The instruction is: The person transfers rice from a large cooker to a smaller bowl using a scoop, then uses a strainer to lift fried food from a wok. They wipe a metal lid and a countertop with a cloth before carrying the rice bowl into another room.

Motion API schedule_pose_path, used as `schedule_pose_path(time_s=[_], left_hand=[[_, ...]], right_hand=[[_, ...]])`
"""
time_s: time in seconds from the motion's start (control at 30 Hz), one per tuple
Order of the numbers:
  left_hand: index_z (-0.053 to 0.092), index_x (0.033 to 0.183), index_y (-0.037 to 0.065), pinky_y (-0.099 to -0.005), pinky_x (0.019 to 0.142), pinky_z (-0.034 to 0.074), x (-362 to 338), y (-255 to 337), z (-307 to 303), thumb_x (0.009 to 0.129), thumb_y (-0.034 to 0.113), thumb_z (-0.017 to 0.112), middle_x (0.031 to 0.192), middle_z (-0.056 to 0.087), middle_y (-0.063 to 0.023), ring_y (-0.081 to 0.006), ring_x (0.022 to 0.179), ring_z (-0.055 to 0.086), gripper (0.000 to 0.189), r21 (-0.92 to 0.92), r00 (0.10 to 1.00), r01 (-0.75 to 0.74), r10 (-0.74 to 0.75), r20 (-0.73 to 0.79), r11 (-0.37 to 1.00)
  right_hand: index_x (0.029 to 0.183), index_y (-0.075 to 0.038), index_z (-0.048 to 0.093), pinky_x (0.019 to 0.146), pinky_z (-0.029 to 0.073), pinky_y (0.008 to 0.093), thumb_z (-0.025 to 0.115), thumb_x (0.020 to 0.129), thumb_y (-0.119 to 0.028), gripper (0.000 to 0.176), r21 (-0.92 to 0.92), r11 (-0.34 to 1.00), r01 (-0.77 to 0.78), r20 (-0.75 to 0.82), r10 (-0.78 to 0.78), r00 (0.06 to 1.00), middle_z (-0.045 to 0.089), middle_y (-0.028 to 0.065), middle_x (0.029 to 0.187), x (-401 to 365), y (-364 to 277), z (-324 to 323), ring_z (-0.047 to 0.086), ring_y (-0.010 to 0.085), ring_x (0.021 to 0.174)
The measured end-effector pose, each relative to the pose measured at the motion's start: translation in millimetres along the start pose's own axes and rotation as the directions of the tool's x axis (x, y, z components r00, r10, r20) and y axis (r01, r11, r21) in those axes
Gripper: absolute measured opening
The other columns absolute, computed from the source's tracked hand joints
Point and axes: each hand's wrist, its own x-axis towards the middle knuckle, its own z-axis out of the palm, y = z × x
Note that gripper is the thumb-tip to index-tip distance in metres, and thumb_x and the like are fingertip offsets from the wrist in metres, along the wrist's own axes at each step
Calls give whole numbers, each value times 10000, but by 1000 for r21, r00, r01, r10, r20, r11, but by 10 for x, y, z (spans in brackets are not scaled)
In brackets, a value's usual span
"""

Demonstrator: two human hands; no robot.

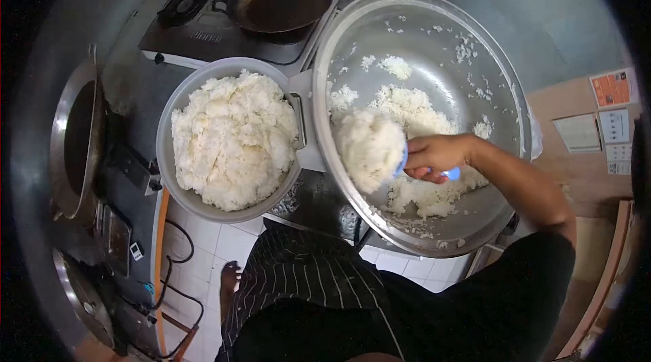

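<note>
My right hand (437, 157) is closed around the handle of a blue rice scoop (454, 173). A large rounded heap of white cooked rice (368, 148) sits on the scoop and hides most of its blade. The scoop is over the left inner side of a big metal pot (352, 50), where more loose rice (434, 192) lies on the bottom and grains stick to the wall. Left of the pot stands a grey round tub (166, 158), piled with white rice (234, 138). My left hand does not show.
Behind the tub is a gas stove (210, 37) with a dark wok (285, 6) on it. Another large wok (81, 131) and a metal lid (81, 294) are along the left. Black cables (184, 246) hang over the tiled floor (203, 226). Papers (614, 90) are on the right.
</note>
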Motion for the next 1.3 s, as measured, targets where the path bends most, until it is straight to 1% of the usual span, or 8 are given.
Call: schedule_pose_path(time_s=[0.03, 0.13, 0.27, 0.53, 0.67, 0.73, 0.93, 1.3], left_hand=[[505, 1044, 136, -247, 415, 401, 13, 197, -43, 847, 219, 484, 792, 569, -57, -149, 569, 528, 214, -432, 933, 296, -355, -60, 852], [502, 1038, 130, -257, 448, 416, 28, 857, 154, 831, 306, 539, 811, 575, -56, -145, 591, 538, 274, -31, 856, 336, -319, -407, 941], [502, 1041, 127, -276, 468, 424, 170, 381, -364, 826, 338, 542, 815, 576, -54, -143, 596, 536, 303, -310, 917, 285, -352, -187, 907], [508, 1021, 135, -312, 503, 428, 239, 349, -794, 825, 317, 533, 806, 576, -49, -146, 606, 526, 268, -201, 924, 320, -352, -151, 926], [513, 997, 169, -269, 432, 392, 70, 161, -1123, 817, 297, 562, 781, 562, -44, -137, 567, 511, 227, -172, 879, 322, -362, -310, 931], [520, 983, 165, -267, 431, 398, -110, 50, -1384, 827, 226, 529, 774, 559, -44, -137, 548, 501, 168, -312, 907, 262, -343, -244, 913], [512, 1012, 147, -316, 465, 409, -456, -443, -1823, 831, 321, 510, 796, 553, -49, -152, 585, 512, 252, -283, 782, 312, -414, -466, 907], [505, 1085, 181, -394, 559, 449, -14, -405, -1866, 796, 324, 556, 890, 573, -46, -202, 660, 546, 327, -189, 843, 383, -426, -328, 904]], right_hand=[[757, -65, 431, 339, 315, 240, 434, 886, -251, 227, 49, 999, 5, -55, -2, 998, 326, -13, 539, -127, -81, 119, 350, 77, 384], [664, -56, 403, 318, 302, 241, 453, 871, -223, 271, 258, 965, 53, -119, -22, 993, 328, -1, 527, -425, -128, 386, 340, 79, 365], [856, -18, 483, 290, 300, 236, 450, 876, -245, 231, 347, 927, 146, -311, -33, 950, 345, -4, 544, -703, -489, 995, 329, 65, 363], [1016, -31, 463, 291, 324, 221, 447, 877, -230, 244, 576, 657, 486, -529, -154, 834, 366, -16, 565, 194, -1163, 2242, 358, 57, 379], [968, -40, 394, 352, 412, 332, 459, 877, -251, 239, -90, 918, 386, -886, -250, 390, 473, 56, 592, 1411, -1094, 2219, 474, 184, 406], [935, -22, 356, 448, 438, 448, 491, 863, -310, 326, -667, 687, -287, -730, -679, 73, 559, 204, 667, 1854, -1045, 2091, 558, 361, 525], [895, 10, 418, 510, 447, 478, 532, 819, -398, 431, -645, 665, -376, -753, -637, 165, 571, 236, 634, 1858, -1420, 2270, 565, 430, 583], [868, 31, 524, 609, 443, 472, 511, 820, -443, 477, -644, 621, -447, -751, -625, 214, 582, 255, 718, 1963, -1617, 1957, 578, 407, 701]])
